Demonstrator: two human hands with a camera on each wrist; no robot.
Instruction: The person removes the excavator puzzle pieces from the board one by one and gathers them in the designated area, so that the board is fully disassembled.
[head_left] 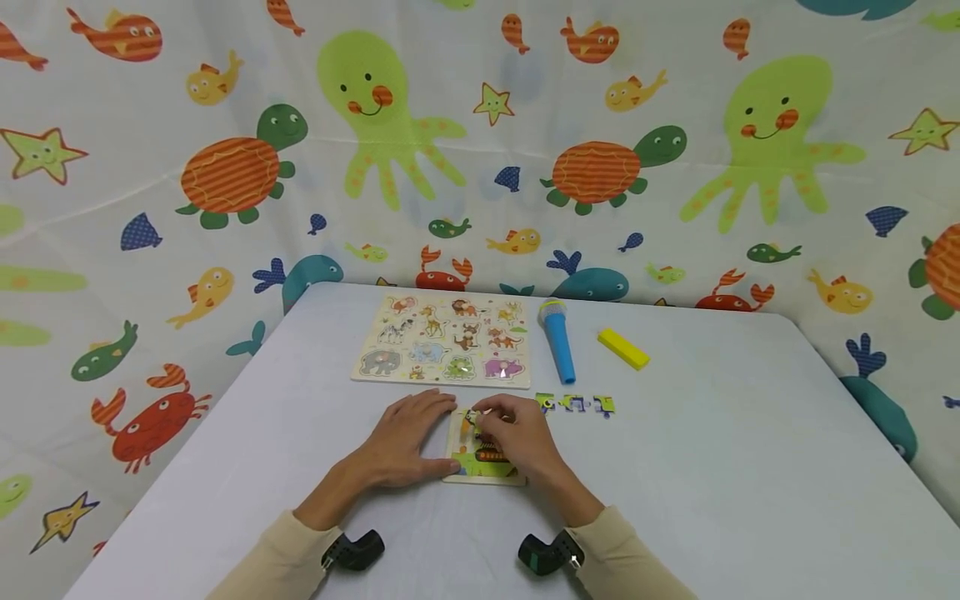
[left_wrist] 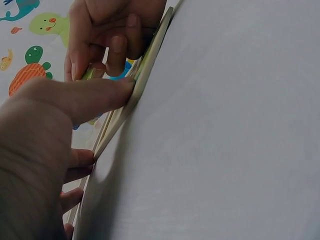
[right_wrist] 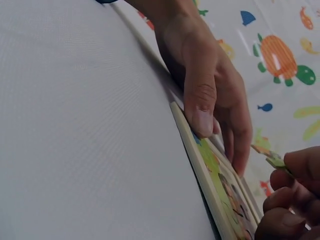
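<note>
A small puzzle board (head_left: 480, 480) with a tracked-vehicle picture lies on the table in front of me. My left hand (head_left: 401, 442) lies along its left side, thumb resting on the board's lower left edge and fingers stretched out past it. Over the board's upper part, my right hand (head_left: 525, 435) pinches a small green jigsaw piece (right_wrist: 276, 162) between thumb and fingers. In the right wrist view the piece is held tilted, above the board's surface. Several loose jigsaw pieces (head_left: 574, 404) lie in a row just right of the board, beyond the right hand.
Behind the small board is a larger wooden animal puzzle (head_left: 441, 340). To its right lie a blue toy microphone (head_left: 558, 343) and a yellow block (head_left: 624, 348). A white cloth (head_left: 750, 467) covers the table, and a sea-animal curtain (head_left: 480, 167) hangs behind its far edge.
</note>
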